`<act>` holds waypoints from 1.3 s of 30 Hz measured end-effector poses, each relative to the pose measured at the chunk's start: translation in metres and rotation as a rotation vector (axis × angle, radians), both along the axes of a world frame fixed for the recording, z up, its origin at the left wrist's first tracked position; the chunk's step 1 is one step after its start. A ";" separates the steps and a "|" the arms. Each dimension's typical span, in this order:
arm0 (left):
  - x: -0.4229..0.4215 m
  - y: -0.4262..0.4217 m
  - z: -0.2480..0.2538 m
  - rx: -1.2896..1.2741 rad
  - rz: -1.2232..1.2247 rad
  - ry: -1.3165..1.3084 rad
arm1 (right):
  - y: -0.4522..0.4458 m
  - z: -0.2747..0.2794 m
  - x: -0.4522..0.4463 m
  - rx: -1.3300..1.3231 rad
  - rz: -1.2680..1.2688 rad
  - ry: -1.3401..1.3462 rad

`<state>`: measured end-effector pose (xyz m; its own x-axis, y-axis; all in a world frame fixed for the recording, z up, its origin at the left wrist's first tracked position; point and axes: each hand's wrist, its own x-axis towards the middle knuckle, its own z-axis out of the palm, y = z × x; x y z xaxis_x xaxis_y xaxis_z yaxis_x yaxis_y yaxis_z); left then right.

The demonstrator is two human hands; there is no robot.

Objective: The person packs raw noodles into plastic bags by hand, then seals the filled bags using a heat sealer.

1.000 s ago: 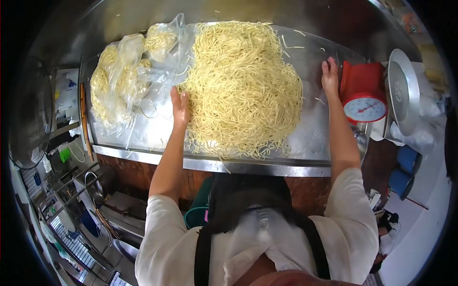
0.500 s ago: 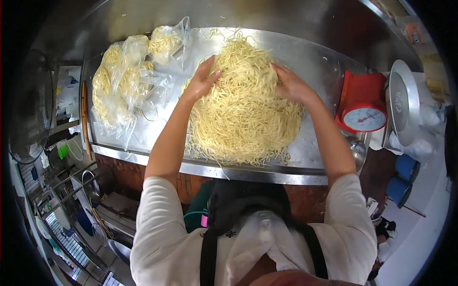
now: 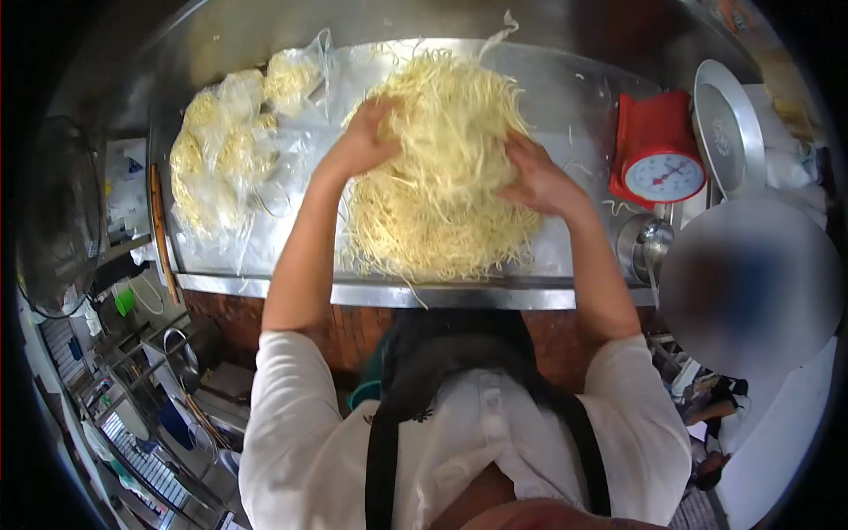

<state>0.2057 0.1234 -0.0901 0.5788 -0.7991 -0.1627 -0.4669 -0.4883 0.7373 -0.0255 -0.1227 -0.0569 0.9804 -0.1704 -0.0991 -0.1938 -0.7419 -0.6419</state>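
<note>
A large heap of pale yellow noodles (image 3: 442, 243) lies on the metal worktop. Its upper part is raised and smeared by motion between my two hands. My left hand (image 3: 367, 140) presses into the left side of this clump, fingers bent around strands, thumb toward the middle. On the opposite side my right hand (image 3: 537, 177) curves around the clump, its fingertips partly hidden among the noodles. Loose strands lie around the heap. To the left are several clear plastic bags (image 3: 231, 159) with noodles in them.
A red dial scale (image 3: 658, 146) stands at right, beside a round metal tray (image 3: 726, 132). A metal bowl (image 3: 643, 247) sits near the front right. The worktop's raised metal rim (image 3: 459, 297) runs before my body. A wooden stick (image 3: 160, 231) lies along the left edge. Another person (image 3: 720, 420) shows at lower right.
The noodles' upper part has been loosened and lifted between my hands, and now blurs. My right hand has moved slightly lower in view. The view has shifted, with the scale appearing higher.
</note>
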 end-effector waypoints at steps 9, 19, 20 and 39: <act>-0.056 -0.066 0.087 -0.296 0.220 0.331 | 0.033 0.035 0.060 0.410 -0.242 -0.394; -0.021 0.083 -0.017 -0.013 0.249 0.258 | -0.070 -0.067 -0.096 -0.022 -0.304 -0.107; -0.012 0.100 -0.072 -0.093 0.351 0.087 | -0.082 -0.104 -0.098 -0.125 -0.466 -0.162; -0.071 -0.007 -0.054 0.022 0.098 0.061 | -0.022 -0.138 0.085 -0.120 0.175 -0.198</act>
